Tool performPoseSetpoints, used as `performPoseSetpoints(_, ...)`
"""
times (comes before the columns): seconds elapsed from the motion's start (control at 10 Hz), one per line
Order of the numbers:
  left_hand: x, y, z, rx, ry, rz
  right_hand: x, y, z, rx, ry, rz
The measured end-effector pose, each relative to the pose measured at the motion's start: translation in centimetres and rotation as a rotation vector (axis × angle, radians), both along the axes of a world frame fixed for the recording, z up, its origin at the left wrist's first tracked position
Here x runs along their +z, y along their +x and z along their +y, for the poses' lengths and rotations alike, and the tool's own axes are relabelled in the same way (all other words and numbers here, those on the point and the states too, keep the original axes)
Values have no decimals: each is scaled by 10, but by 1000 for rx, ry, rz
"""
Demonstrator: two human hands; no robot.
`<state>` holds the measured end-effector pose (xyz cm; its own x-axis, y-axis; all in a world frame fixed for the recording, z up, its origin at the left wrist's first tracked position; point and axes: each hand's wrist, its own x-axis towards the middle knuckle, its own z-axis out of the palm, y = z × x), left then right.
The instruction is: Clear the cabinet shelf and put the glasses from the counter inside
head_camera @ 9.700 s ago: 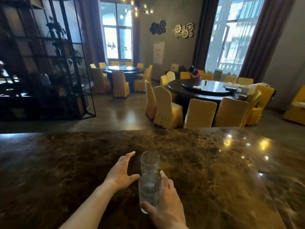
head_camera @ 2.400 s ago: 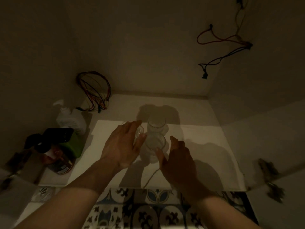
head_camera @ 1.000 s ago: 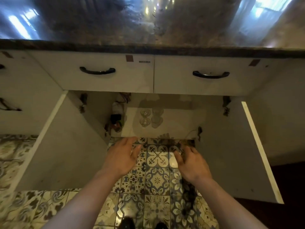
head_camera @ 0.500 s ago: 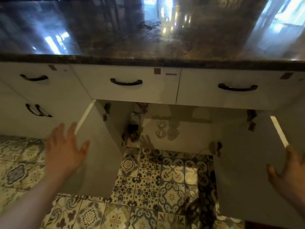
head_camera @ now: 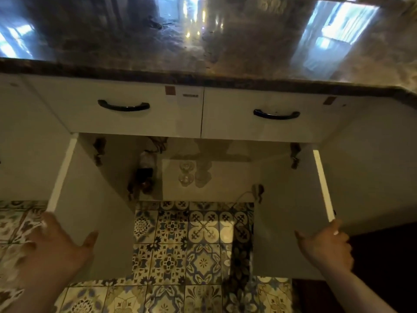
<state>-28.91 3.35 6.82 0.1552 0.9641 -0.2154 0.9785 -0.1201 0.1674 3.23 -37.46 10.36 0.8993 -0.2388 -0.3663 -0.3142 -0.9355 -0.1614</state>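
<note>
Head view: left hand [head_camera: 61,242] spread flat against left door [head_camera: 90,211], right hand [head_camera: 327,242] curled on right door [head_camera: 291,211] edge. Swing both shut evenly, clear of glasses [head_camera: 191,173] inside.

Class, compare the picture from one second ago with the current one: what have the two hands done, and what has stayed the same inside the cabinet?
Both hands moved apart from the middle. The left hand now reaches the left door; the right hand has taken hold of the right door at its edge. The glasses stay grouped on the shelf, bottles at their left, both doors open.
</note>
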Motion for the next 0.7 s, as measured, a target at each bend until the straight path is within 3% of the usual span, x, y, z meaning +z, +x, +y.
performPoseSetpoints(0.1, 14, 40, -42, -75, -74, 1, -3, -11, 30, 21, 85, -4)
performPoseSetpoints(0.4, 17, 149, -91, -286, -286, -379, 10, -30, 114, 239, 355, 115)
performPoseSetpoints(0.6, 38, 173, -110, -658, -269, -332, 39, -38, 135, 594, 436, 64)
performPoseSetpoints(0.7, 60, 169, -114, -763, -241, -239, 58, -37, 129, 752, 321, 131)
